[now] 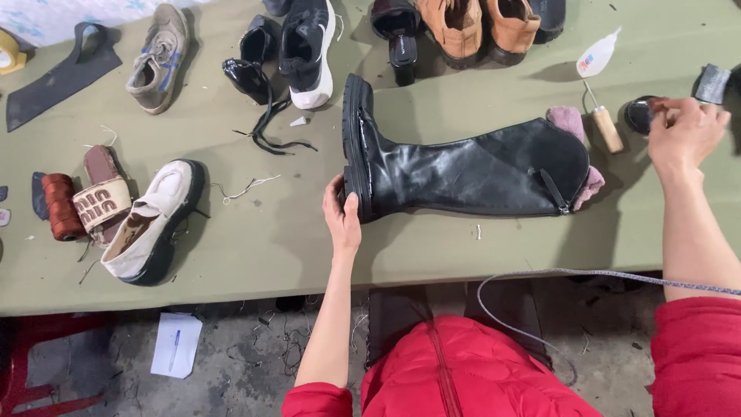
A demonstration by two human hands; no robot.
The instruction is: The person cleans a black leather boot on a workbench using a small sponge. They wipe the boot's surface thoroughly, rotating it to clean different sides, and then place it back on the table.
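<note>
A tall black boot (471,166) lies on its side mid-surface (255,247). The left hand (342,218) wraps its grip around the heel; the right hand (683,131) closes on a small dark round tin (639,114) far right. The lightly held boot could slide, and the tin could tip.

You see a glossy black boot (471,174) on the olive-green bench (270,247); cream shoe (150,224) lower left, tan shoes (482,27) top, rust-brown thread spool (62,207) left.
</note>
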